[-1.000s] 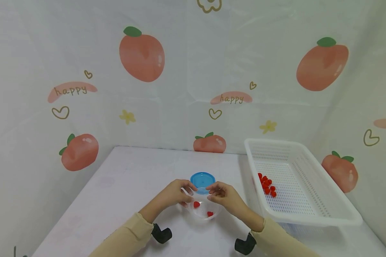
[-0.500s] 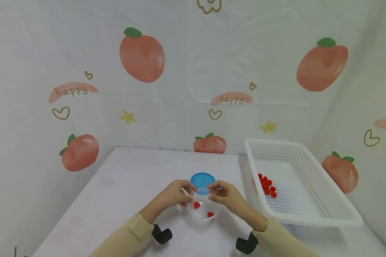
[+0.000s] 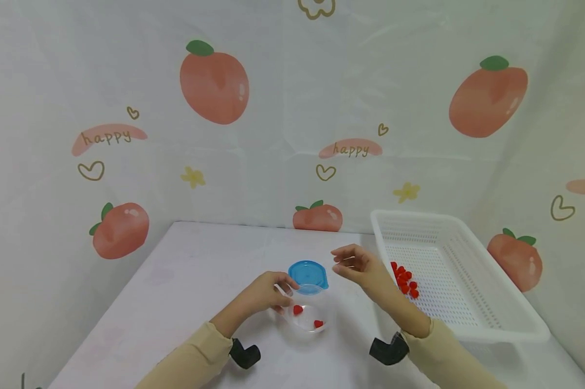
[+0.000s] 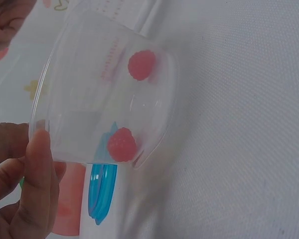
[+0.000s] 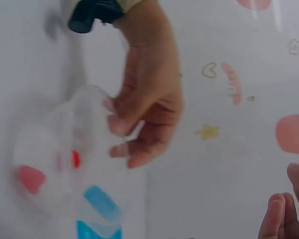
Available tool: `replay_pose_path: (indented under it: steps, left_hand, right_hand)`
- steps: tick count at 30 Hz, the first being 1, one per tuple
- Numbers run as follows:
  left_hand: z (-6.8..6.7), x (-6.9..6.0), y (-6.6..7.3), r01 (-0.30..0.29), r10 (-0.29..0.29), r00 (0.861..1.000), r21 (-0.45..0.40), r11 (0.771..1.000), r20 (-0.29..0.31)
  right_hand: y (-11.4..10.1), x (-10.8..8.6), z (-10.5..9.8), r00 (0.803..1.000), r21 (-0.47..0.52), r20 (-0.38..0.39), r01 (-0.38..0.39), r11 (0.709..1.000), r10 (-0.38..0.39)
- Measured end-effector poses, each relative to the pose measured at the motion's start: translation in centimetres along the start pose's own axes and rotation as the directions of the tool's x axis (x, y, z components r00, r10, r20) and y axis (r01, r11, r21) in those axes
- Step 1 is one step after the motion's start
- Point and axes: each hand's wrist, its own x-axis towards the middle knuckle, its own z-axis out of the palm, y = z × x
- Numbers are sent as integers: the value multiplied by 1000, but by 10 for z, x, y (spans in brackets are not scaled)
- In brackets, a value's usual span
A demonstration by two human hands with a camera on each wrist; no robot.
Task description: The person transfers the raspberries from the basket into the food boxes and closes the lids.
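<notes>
A clear round bowl (image 3: pixel 306 319) stands on the table with two red berry-like pieces (image 3: pixel 298 310) inside. My left hand (image 3: pixel 265 293) pinches its rim at the left side; the left wrist view shows the thumb and fingers on the rim (image 4: pixel 40 99). Behind the bowl lies a blue lid (image 3: pixel 307 273), partly seen through the clear wall. My right hand (image 3: pixel 363 267) is in the air to the right of the lid, its fingers loosely bent and holding nothing. In the right wrist view, its fingertips (image 5: pixel 274 204) are apart from the bowl.
On the right stands a large white perforated basket (image 3: pixel 472 270), with several red pieces (image 3: pixel 404 280) at its left side. A white fruit-print cloth (image 3: pixel 273 178) hangs behind the table (image 3: pixel 200 259).
My right hand has left the bowl's right side and moved up and to the right, towards the basket. My left hand and the bowl have stayed in place.
</notes>
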Motion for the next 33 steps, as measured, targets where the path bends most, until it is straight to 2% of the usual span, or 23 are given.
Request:
replay_pose_path:
  steps: [7, 12, 17, 23, 29, 33]
  left_hand:
    - [0, 0, 1, 8, -8, 1000, 15, 1000, -7]
    - [1, 0, 1, 9, -9, 1000, 18, 1000, -8]
    - [1, 0, 0, 13, -13, 1000, 20, 1000, -11]
    - [0, 0, 0, 13, -13, 1000, 18, 1000, -10]
    - [0, 0, 0, 12, -12, 1000, 21, 1000, -11]
    - [0, 0, 0, 14, -14, 1000, 23, 1000, -13]
  right_hand:
    - [-19, 4, -28, 993, 25, -97, 66, 997, -63]
    - [-18, 11, -49, 980, 71, -175, 112, 991, -98]
    - [-6, 19, -70, 953, 86, -263, 177, 980, -149]
    - [15, 27, -93, 930, 103, -336, 196, 975, -151]
    - [40, 33, -117, 922, 154, -376, 163, 975, -94]
    - [56, 35, -131, 927, 159, -372, 123, 980, -56]
